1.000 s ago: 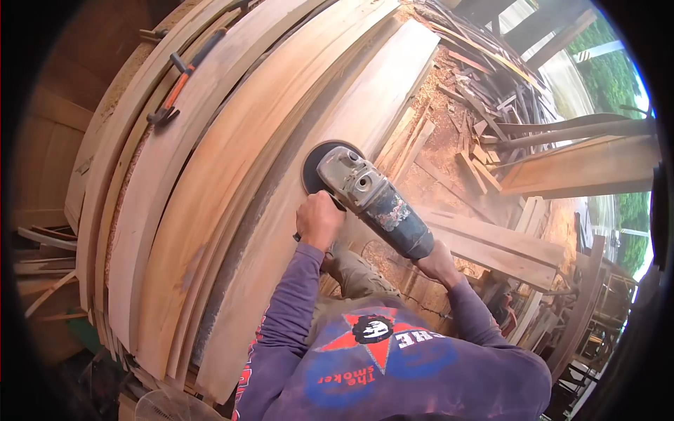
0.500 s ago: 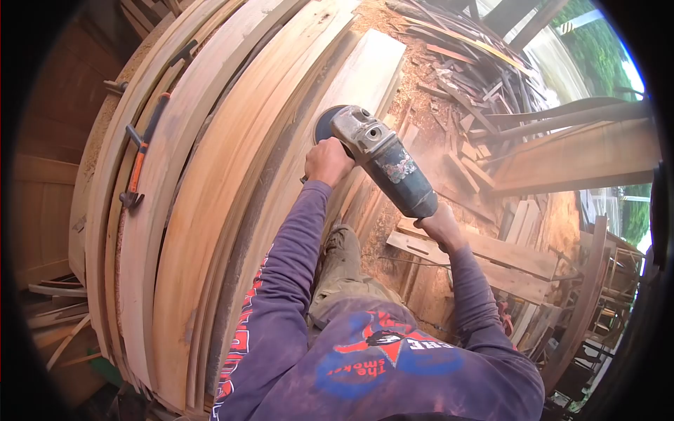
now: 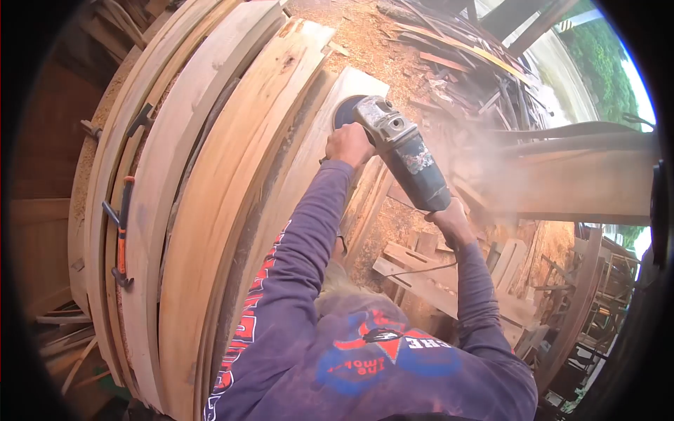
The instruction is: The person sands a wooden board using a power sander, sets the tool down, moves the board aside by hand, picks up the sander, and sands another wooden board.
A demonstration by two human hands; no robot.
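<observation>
An angle grinder with a grey metal head and dark body is held in both hands. My left hand is closed round its side handle near the head, the handle mostly hidden by the fingers. At the back end, my right hand wraps round the rear grip. The round disc lies on or just over a pale board, close to its far end; exact contact cannot be made out. A cord trails below the right hand.
Long thick planks stand side by side on the left. A hammer with an orange and black handle rests among them. Wood scraps and sawdust cover the ground at the upper right. Dust hangs near a large beam.
The grinder has moved along the pale board toward its far end, both hands still holding it. The view has shifted, and the dust cloud on the right looks thicker.
</observation>
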